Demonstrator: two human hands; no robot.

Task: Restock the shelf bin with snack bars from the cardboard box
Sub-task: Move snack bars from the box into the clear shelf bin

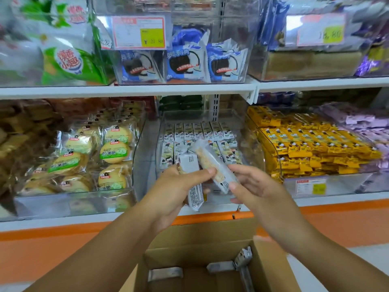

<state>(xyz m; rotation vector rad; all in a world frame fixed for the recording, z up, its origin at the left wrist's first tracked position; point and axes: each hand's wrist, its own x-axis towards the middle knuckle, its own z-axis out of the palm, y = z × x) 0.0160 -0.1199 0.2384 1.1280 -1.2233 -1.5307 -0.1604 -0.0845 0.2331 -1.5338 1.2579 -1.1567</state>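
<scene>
My left hand (174, 192) grips a white-wrapped snack bar (192, 180) upright in front of the clear shelf bin (242, 127). My right hand (250, 184) pinches the lower end of a second bar (210, 163), which tilts up to the left across the first. Both bars hover just before the bin's front wall. Rows of the same white bars (200, 131) fill the back of the bin. Below my arms stands the open cardboard box (212, 234), with a few bars (223, 266) lying on its bottom.
A bin of round biscuits (94, 154) sits left of the target bin, and a bin of yellow bars (311, 144) sits right. The upper shelf (147, 89) carries bins of blue cookie packs (189, 60). An orange band (42, 249) runs below the shelf edge.
</scene>
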